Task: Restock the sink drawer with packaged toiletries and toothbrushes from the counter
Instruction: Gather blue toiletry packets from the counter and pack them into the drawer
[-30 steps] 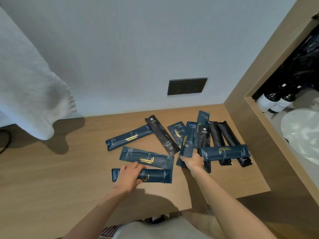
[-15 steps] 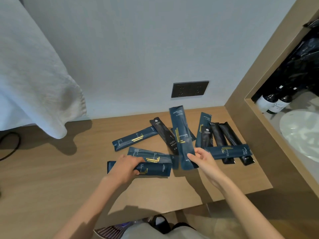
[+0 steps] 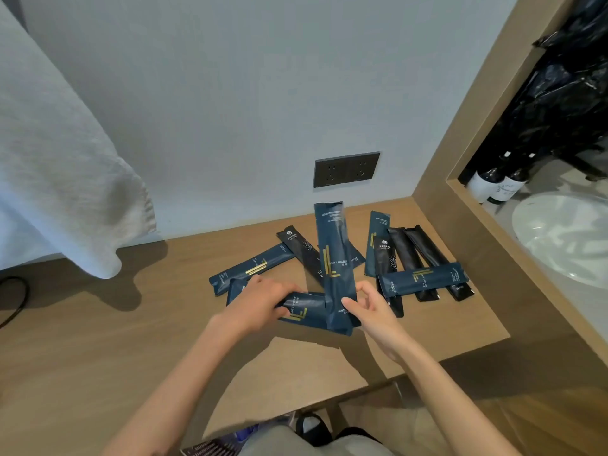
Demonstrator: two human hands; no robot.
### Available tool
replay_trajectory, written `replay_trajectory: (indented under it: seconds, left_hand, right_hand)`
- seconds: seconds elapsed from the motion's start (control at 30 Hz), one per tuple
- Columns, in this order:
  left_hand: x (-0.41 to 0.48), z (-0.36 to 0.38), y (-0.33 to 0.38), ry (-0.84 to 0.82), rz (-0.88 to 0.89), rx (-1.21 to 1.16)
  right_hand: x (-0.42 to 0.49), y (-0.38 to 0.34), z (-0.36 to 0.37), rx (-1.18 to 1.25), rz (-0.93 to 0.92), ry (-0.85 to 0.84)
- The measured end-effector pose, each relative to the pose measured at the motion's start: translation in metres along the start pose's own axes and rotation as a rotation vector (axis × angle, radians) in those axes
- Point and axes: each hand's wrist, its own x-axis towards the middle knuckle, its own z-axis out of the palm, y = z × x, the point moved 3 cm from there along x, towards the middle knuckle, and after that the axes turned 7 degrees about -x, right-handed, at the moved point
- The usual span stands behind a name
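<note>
Several long dark blue and black toiletry packets lie scattered on the wooden counter (image 3: 98, 340). My right hand (image 3: 371, 307) grips the lower end of one blue packet (image 3: 334, 258), which stands upright above the counter. My left hand (image 3: 260, 301) holds a flat blue packet (image 3: 304, 309) whose right end meets the upright one. More packets lie beyond: a blue one (image 3: 253, 269) at the left, a black one (image 3: 301, 250) behind, and a blue one (image 3: 424, 279) lying across black packets (image 3: 418, 255) at the right. No drawer is in view.
A white towel (image 3: 59, 166) hangs over the counter's back left. A dark double socket (image 3: 345, 169) sits on the wall. At the right a wooden frame (image 3: 467, 199) borders a sink (image 3: 566, 238) with two bottles (image 3: 493, 185) and a black bag. A cable (image 3: 16, 297) lies at far left.
My right hand has raised its blue packet upright and drawn it toward me. My left hand has picked up the near flat packet and brought it against the upright one.
</note>
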Motion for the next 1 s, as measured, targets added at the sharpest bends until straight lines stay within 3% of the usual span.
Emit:
replay_trajectory:
  seconds: [0.2, 0.3, 0.4, 0.5, 0.6, 0.83, 0.9, 1.0]
  left_hand:
    - [0.003, -0.012, 0.009, 0.073, 0.078, 0.143]
    - [0.008, -0.011, 0.011, 0.272, 0.199, 0.210]
    - [0.009, -0.013, 0.013, 0.483, 0.180, 0.040]
    - [0.006, -0.004, 0.004, 0.628, 0.005, -0.253]
    - [0.009, 0.025, -0.021, 0.495, -0.166, -0.342]
    - [0.041, 0.090, -0.061, 0.024, -0.294, -0.073]
    - [0.049, 0.097, -0.065, -0.038, -0.275, 0.004]
    - [0.056, 0.097, -0.066, 0.007, -0.212, 0.028]
  right_hand:
    - [-0.004, 0.000, -0.004, -0.054, -0.015, -0.037]
    - [-0.006, -0.002, -0.008, 0.030, -0.035, 0.022]
    - [-0.007, 0.002, -0.019, 0.095, -0.044, 0.135]
    - [-0.012, 0.010, -0.036, 0.123, -0.027, 0.252]
    - [-0.018, 0.015, -0.052, 0.123, -0.023, 0.354]
    - [-0.027, 0.021, -0.072, 0.103, -0.011, 0.469]
    - [-0.028, 0.023, -0.075, 0.111, 0.001, 0.487]
    - [-0.030, 0.026, -0.079, 0.129, 0.036, 0.509]
